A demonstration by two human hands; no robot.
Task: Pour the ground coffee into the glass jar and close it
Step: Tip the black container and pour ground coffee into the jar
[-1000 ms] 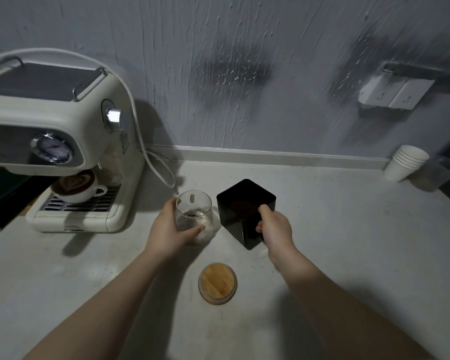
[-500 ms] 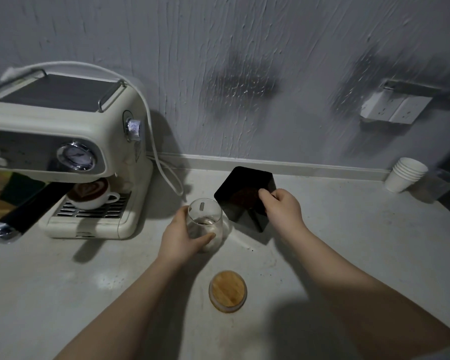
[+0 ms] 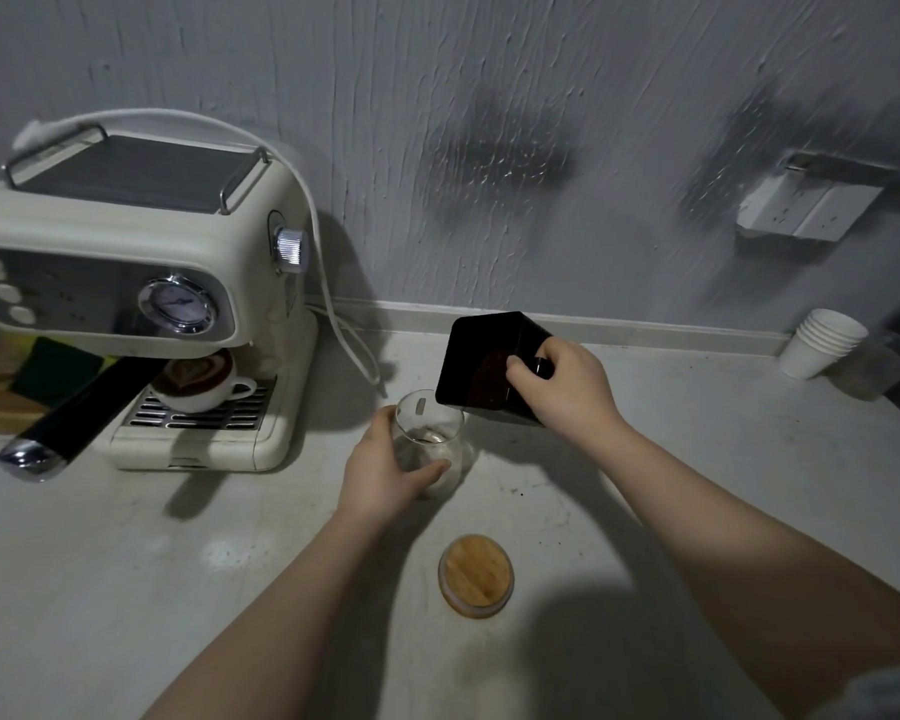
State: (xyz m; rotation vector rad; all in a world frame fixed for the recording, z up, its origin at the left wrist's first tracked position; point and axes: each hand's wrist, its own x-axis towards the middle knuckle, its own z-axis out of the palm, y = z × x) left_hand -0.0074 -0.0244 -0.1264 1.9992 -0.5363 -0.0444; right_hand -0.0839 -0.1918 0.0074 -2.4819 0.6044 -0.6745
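1. Grey textured wall behind; pale grey surface [image 3: 697, 459] carries everything. Cream espresso machine [image 3: 126, 283] sits at 9–10 o'clock with a white latte cup [image 3: 204, 384] on its drip tray; stack of white paper cups [image 3: 822, 343] at 3 o'clock against the wall.

2. Clear round glass jar [image 3: 430, 433] stands on the surface at frame centre, mouth open and upright. Left hand [image 3: 385, 470] wraps its near side, fingers curled round the glass: grip holding the jar steady.

3. Black square plastic container [image 3: 484, 366] is off the surface at 1 o'clock from the jar, tilted with its open face towards the camera and its lower corner just above the jar's rim. Right hand [image 3: 567, 387] clamps its right wall, thumb inside the opening: grip holding the container.

4. Brown ground coffee [image 3: 489, 371] shows inside the container. A dark patch is visible low in the jar, but I cannot tell whether it is coffee or shadow. No stream is visible.

5. Round bamboo lid [image 3: 476, 575] lies flat on the surface at 6 o'clock from the jar, well apart, untouched.

6. Judgement: pour is at its start. Container is positioned; most or all of the coffee remains to be transferred. Left to do: finish the tilt, empty the container, set it down, fetch the lid, seat it.

7. A few dark specks lie on the surface at 4 o'clock from the jar.
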